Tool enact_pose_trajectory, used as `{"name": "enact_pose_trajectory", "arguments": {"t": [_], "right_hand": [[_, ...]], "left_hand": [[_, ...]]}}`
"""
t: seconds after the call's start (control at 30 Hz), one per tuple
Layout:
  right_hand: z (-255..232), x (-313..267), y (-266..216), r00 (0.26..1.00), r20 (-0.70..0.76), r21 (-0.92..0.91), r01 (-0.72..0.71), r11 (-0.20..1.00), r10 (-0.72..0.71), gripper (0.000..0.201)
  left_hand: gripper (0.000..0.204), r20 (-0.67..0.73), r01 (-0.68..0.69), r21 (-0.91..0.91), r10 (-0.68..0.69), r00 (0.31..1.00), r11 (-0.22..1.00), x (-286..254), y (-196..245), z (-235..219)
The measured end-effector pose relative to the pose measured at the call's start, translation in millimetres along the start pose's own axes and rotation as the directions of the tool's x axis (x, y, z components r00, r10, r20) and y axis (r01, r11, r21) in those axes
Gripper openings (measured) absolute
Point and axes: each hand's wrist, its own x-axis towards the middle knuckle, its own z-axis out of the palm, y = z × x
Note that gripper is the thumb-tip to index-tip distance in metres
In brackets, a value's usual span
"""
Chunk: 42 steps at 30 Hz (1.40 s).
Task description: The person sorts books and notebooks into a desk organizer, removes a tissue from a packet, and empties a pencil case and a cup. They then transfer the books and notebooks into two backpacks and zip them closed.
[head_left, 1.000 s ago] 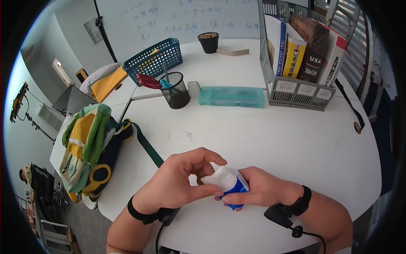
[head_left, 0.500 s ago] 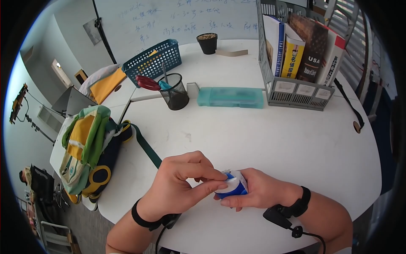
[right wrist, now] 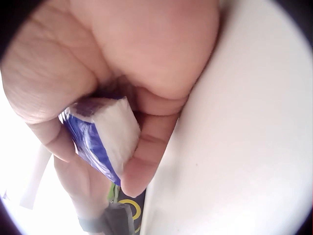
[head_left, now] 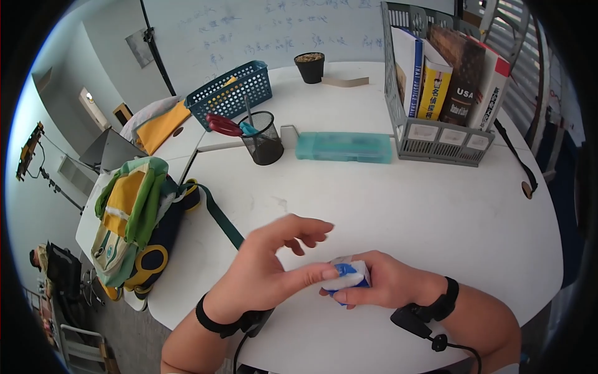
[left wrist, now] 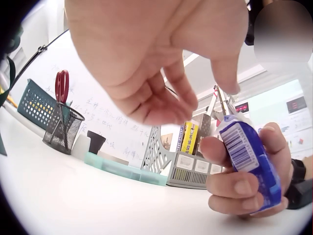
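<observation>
A small blue-and-white tissue pack (head_left: 351, 277) is gripped in my right hand (head_left: 395, 282), above the near part of the table. White tissue fills the side of the pack (right wrist: 117, 134) seen in the right wrist view. A barcode shows on the blue wrapper (left wrist: 242, 152) in the left wrist view, with crumpled white plastic at its top end. My left hand (head_left: 271, 265) hovers beside the pack, fingers spread and loosely bent, holding nothing. Its thumb tip overlaps the pack in the head view but sits a little above it in the left wrist view.
On the white table (head_left: 467, 218) a green-and-yellow backpack (head_left: 134, 218) lies left, its strap reaching near my left wrist. Farther back stand a mesh pen cup (head_left: 263, 143), a teal case (head_left: 342, 148), a blue basket (head_left: 229, 93), a plant pot (head_left: 309, 67) and a grey book rack (head_left: 442, 140).
My left fingers were at the pack's white top, then pinched its edge; now they have let go and spread, lifting away. The white part that stuck up lies flatter. My right hand keeps its grip.
</observation>
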Motion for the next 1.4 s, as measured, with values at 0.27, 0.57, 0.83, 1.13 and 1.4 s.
{"name": "enact_pose_trajectory", "arguments": {"t": [0.27,0.57,0.83,1.13,1.4], "right_hand": [[1,2,12,0.998,-0.058,-0.075,0.021,0.997,-0.025,0.040],[-3,0,-1,1.000,0.000,-0.119,-0.023,0.993,0.023,0.034],[-2,1,3,1.000,-0.026,-0.097,0.005,0.995,-0.007,0.032],[-2,2,3,1.000,-0.018,-0.111,0.006,0.994,-0.008,0.032],[-2,1,2,0.999,-0.020,-0.132,-0.029,0.991,0.027,0.033]], "left_hand": [[0.016,0.138,0.049,-0.151,-0.028,0.990,0.987,-1,-7,4],[0.023,0.119,0.035,-0.051,-0.028,0.992,0.998,0,3,-1],[0.015,0.173,0.168,-0.023,-0.161,0.972,0.986,1,0,-5],[0.013,0.248,0.205,-0.159,-0.161,0.955,0.966,2,-17,-1],[0.014,0.199,0.222,-0.189,-0.183,0.963,0.957,3,-20,1]]}}
